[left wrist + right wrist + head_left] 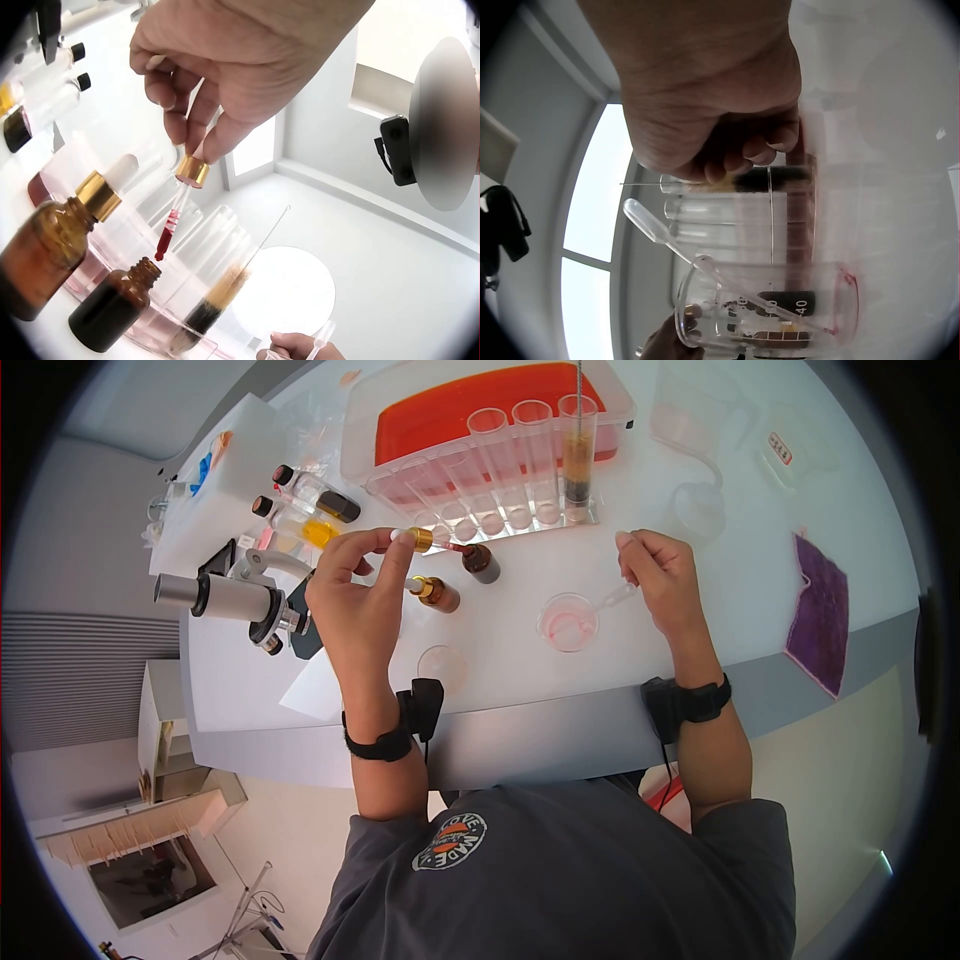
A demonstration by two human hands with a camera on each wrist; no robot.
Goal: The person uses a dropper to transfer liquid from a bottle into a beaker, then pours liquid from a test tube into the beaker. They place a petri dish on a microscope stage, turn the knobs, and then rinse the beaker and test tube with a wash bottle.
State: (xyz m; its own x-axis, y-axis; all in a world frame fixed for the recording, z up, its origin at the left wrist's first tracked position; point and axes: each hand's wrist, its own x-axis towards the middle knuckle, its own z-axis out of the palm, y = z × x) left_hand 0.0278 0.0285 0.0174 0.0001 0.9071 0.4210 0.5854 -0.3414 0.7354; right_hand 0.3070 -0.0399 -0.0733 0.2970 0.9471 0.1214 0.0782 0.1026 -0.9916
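My left hand (365, 595) pinches a gold-collared dropper (193, 171) by its top. Red liquid fills the dropper's lower glass, and its tip hangs just above the mouth of an uncapped dark brown bottle (112, 309). Beside that bottle stands a second brown bottle (45, 251), closed with a gold-and-white dropper cap. My right hand (662, 582), fingers loosely curled and holding nothing, hovers beside a small glass beaker (568, 623). A plastic pipette (649, 221) leans in this beaker, which has pinkish traces at its bottom.
Behind the bottles, a rack (510, 528) holds several test tubes, one with a brush (577, 465) inside. A tub of red liquid (480, 405) stands behind it. The microscope (235, 600) and capped bottles (300, 525) are at left; a purple cloth (822, 615) lies at right.
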